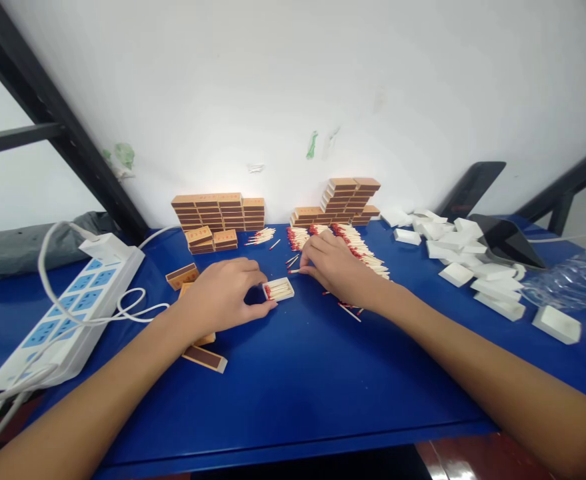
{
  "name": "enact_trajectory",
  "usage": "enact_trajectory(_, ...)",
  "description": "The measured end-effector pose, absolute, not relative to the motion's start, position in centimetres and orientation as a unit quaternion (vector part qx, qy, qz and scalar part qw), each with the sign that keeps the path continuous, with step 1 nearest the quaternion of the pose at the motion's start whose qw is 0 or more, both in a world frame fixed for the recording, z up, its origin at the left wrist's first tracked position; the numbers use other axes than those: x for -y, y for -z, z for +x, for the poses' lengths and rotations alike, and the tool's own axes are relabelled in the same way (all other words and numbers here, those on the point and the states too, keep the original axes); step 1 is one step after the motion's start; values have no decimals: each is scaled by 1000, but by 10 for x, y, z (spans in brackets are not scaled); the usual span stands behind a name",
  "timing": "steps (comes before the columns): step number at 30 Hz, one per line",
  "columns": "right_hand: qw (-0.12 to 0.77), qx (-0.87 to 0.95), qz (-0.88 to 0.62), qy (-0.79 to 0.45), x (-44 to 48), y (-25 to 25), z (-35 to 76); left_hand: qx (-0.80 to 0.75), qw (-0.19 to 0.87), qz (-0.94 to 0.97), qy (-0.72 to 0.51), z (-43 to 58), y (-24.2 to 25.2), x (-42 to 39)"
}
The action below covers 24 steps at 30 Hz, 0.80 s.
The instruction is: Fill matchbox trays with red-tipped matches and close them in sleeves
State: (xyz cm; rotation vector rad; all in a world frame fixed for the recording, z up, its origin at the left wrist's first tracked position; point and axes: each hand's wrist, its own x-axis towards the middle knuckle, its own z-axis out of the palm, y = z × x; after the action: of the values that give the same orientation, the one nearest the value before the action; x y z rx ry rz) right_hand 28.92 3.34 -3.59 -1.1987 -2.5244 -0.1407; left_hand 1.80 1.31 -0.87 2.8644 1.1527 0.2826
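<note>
My left hand (223,293) pinches the left end of a small white matchbox tray (279,289) lying on the blue table (297,387); the tray holds several red-tipped matches. My right hand (333,265) is curled just right of the tray, its fingertips pinching a match or a few matches (294,271) with the red tip pointing left. Behind and under that hand lies a long heap of loose matches (360,250).
Stacks of tan matchbox sleeves (219,211) (343,199) stand against the white wall. Loose sleeves (204,358) lie by my left wrist. Several empty white trays (473,263) are scattered right. A white power strip (75,303) with cords lies left. A plastic bag (567,280) lies far right.
</note>
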Motion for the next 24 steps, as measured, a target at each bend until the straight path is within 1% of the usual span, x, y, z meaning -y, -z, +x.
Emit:
enact_trajectory(7, 198, 897, -389, 71, -26, 33, 286, -366, 25, 925, -99, 17, 8, -13)
enact_trajectory(15, 210, 900, -380, 49, -21, 29, 283, -361, 20, 926, -104, 18, 10, -13)
enact_trajectory(24, 200, 902, -378, 52, -14, 36, 270, -360, 17, 927, -100, 18, 9, -13)
